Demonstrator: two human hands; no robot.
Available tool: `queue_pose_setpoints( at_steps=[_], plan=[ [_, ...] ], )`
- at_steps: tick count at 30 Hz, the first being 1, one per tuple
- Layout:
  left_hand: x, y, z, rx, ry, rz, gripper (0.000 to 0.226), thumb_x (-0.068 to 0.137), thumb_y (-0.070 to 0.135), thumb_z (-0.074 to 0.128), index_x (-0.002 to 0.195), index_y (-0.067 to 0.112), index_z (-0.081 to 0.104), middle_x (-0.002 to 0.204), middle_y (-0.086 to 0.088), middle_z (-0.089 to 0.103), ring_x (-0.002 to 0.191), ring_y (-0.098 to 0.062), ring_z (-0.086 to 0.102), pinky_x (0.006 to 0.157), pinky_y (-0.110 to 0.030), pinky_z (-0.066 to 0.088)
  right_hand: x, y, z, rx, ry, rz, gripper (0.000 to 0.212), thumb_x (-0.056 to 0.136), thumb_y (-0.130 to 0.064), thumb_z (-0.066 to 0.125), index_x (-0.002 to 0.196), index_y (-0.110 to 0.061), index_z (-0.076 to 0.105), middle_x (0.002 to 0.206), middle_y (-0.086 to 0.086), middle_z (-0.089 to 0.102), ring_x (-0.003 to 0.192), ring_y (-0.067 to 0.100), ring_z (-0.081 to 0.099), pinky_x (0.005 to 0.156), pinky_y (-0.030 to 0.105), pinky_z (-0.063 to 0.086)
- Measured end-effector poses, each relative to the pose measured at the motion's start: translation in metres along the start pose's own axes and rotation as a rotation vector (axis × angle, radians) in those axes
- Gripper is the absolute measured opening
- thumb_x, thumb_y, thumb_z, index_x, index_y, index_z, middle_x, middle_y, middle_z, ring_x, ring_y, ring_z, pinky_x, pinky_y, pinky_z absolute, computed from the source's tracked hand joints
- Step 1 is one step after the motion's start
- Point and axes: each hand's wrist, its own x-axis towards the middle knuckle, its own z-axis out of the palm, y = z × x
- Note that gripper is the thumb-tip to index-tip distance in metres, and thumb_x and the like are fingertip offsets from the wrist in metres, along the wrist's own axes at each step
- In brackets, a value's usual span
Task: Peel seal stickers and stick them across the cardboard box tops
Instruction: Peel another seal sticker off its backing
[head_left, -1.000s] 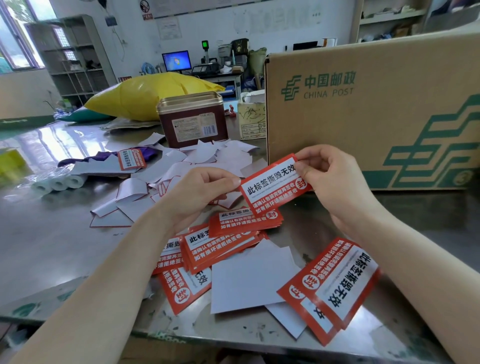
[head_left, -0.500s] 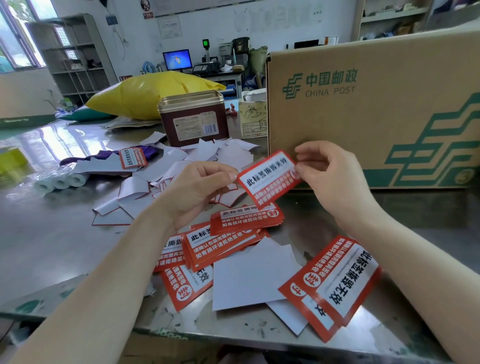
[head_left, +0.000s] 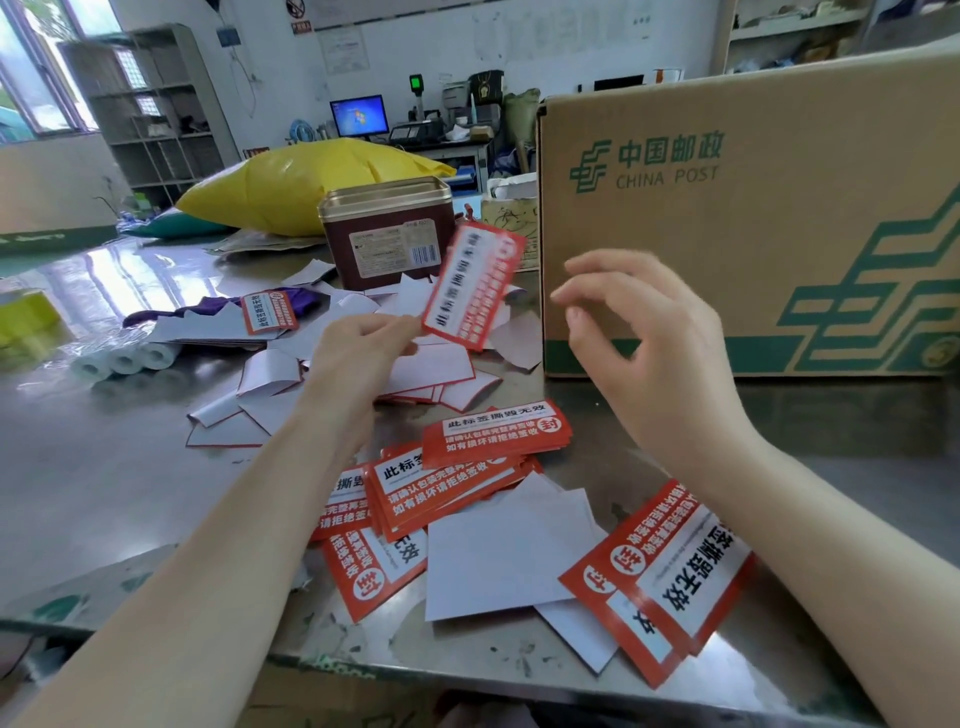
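One seal sticker (head_left: 474, 286), blurred, pinched at its lower corner by the left hand (head_left: 358, 353) mid-frame; right hand (head_left: 644, 338) open beside the cardboard box (head_left: 753, 208), holding nothing.

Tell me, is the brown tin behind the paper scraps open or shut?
Shut. The brown tin stands upright with its gold lid seated flat all around the rim, and nothing of its inside shows.

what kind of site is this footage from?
Likely a postal or parcel packing room. A China Post cardboard box stands on the steel table, piles of red seal stickers lie by it, and a computer monitor sits on a desk behind.
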Motion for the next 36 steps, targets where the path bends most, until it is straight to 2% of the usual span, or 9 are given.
queue_pose_setpoints(
  at_steps=[2,5,8,12,16,18,21,26,36],
  plan=[
    [0.000,0.002,-0.002,-0.032,0.116,-0.048,0.017,0.081,0.034,0.065,0.091,0.022,0.072,0.092,0.001,0.064,0.097,-0.015,0.054,0.087,-0.035,0.042,-0.002,-0.001,0.002,0.020,-0.101,0.001,0.019,0.089,-0.007,0.055,0.103,-0.010,0.067,0.107,0.001,0.066,0.096,0.005,0.056,0.083,0.012,0.046],
    [-0.002,0.004,0.000,0.011,0.108,-0.064,0.021,0.083,0.031,0.064,0.100,0.019,0.070,0.090,0.001,0.061,0.097,-0.016,0.052,0.086,-0.036,0.041,-0.004,-0.003,0.005,0.032,-0.216,0.014,0.022,0.089,-0.007,0.055,0.108,-0.011,0.066,0.107,0.001,0.067,0.092,0.000,0.052,0.077,0.004,0.040],
    [-0.008,0.005,0.006,0.086,0.003,0.006,0.011,0.083,0.034,0.063,0.086,0.026,0.071,0.090,0.000,0.062,0.102,-0.020,0.052,0.092,-0.040,0.044,-0.004,-0.003,0.006,0.027,-0.268,0.029,0.024,0.090,-0.012,0.055,0.112,-0.014,0.064,0.113,-0.002,0.065,0.096,-0.003,0.049,0.076,0.001,0.037],
    [-0.014,0.006,0.010,0.099,-0.184,0.021,0.021,0.084,0.032,0.064,0.065,0.024,0.069,0.087,-0.002,0.064,0.090,-0.018,0.051,0.077,-0.035,0.044,-0.004,0.000,0.007,0.009,-0.331,0.063,0.027,0.089,-0.021,0.058,0.115,-0.019,0.062,0.119,-0.005,0.062,0.099,-0.005,0.045,0.074,0.000,0.033],
    [-0.018,0.007,0.013,0.095,-0.355,0.078,0.018,0.085,0.026,0.063,0.073,0.021,0.075,0.067,0.009,0.064,0.078,-0.012,0.054,0.069,-0.029,0.042,-0.004,0.001,0.010,0.000,-0.367,0.069,0.030,0.087,-0.025,0.060,0.118,-0.021,0.060,0.118,-0.006,0.062,0.098,-0.004,0.046,0.075,0.001,0.032],
    [-0.020,0.008,0.014,0.077,-0.421,0.100,0.017,0.086,0.022,0.062,0.076,0.018,0.076,0.072,0.009,0.070,0.078,-0.010,0.059,0.068,-0.026,0.045,-0.004,0.001,0.010,-0.001,-0.374,0.065,0.030,0.087,-0.026,0.061,0.117,-0.021,0.060,0.116,-0.007,0.062,0.097,-0.003,0.047,0.075,0.001,0.033],
    [-0.024,0.009,0.014,0.061,-0.499,0.128,0.016,0.085,0.019,0.062,0.077,0.020,0.077,0.086,0.001,0.074,0.083,-0.012,0.066,0.077,-0.030,0.049,-0.004,0.001,0.010,0.004,-0.380,0.066,0.028,0.086,-0.026,0.061,0.114,-0.020,0.062,0.111,-0.007,0.063,0.095,-0.001,0.050,0.076,0.004,0.036],
    [-0.027,0.011,0.014,0.073,-0.510,0.154,0.015,0.084,0.015,0.062,0.079,0.019,0.076,0.093,-0.005,0.073,0.097,-0.022,0.064,0.097,-0.044,0.046,-0.004,0.002,0.010,0.012,-0.384,0.080,0.023,0.085,-0.021,0.063,0.108,-0.020,0.065,0.101,-0.008,0.063,0.089,0.002,0.054,0.074,0.007,0.041],
    [-0.026,0.008,0.014,0.093,-0.557,0.176,0.014,0.086,0.016,0.062,0.088,0.014,0.076,0.096,-0.008,0.072,0.098,-0.029,0.064,0.089,-0.044,0.052,-0.005,0.004,0.011,0.006,-0.384,0.079,0.021,0.087,-0.013,0.060,0.105,-0.019,0.067,0.097,-0.008,0.064,0.088,0.004,0.057,0.076,0.009,0.042]
  ],
)
